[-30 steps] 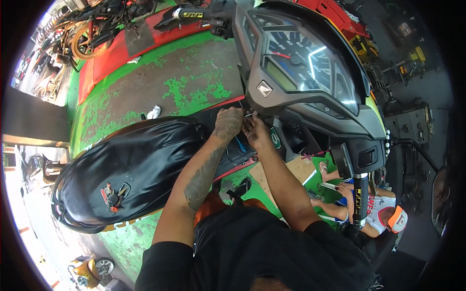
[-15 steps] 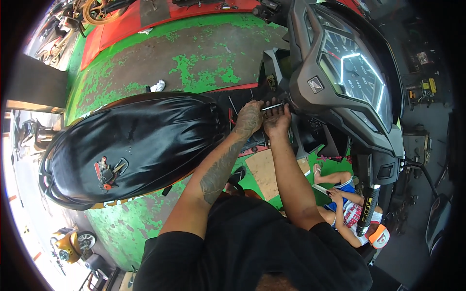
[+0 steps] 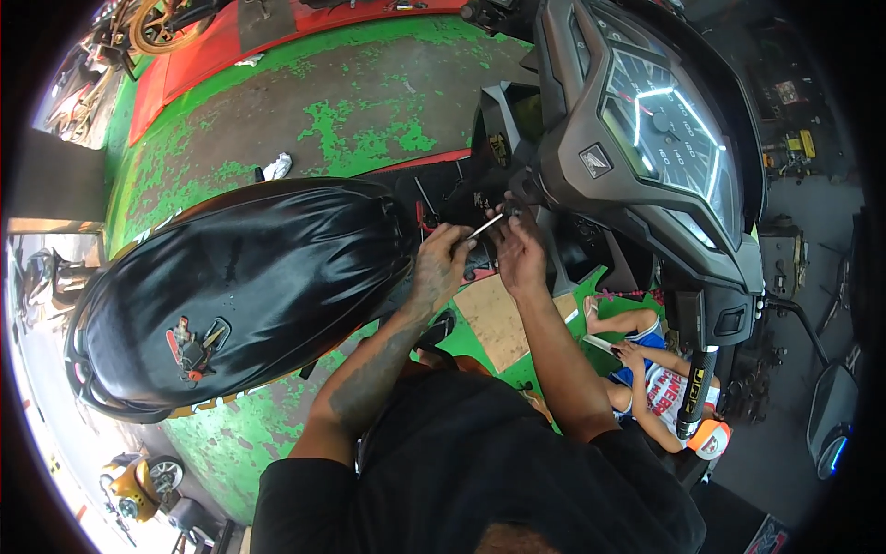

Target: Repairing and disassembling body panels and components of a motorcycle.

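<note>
My left hand (image 3: 437, 266) is closed around a slim tool with a straight, pale metal shaft (image 3: 485, 226); any handle is hidden in the fingers. Palm up, my right hand (image 3: 522, 260) has its fingers bent about the shaft's far end. A small dark piece shows at those fingertips, too small to name. Both hands are over the footwell of a scooter, between its black seat (image 3: 249, 268) and its grey front panel with a lit dashboard (image 3: 664, 129). Just beyond my left hand lies a red-handled tool (image 3: 425, 218).
Keys (image 3: 196, 348) with a carabiner rest on the seat. Brown cardboard (image 3: 503, 323) lies on the green floor below my forearms. A seated person (image 3: 660, 383) in an orange-and-white cap is at the lower right, near the handlebar grip (image 3: 697, 392). A white rag (image 3: 277, 167) lies beyond the seat.
Both hands have drawn back a little toward me, away from the front panel. The tool's shaft has tilted more steeply, and the right hand has turned, its fingers bending in. The view has shifted slightly.
</note>
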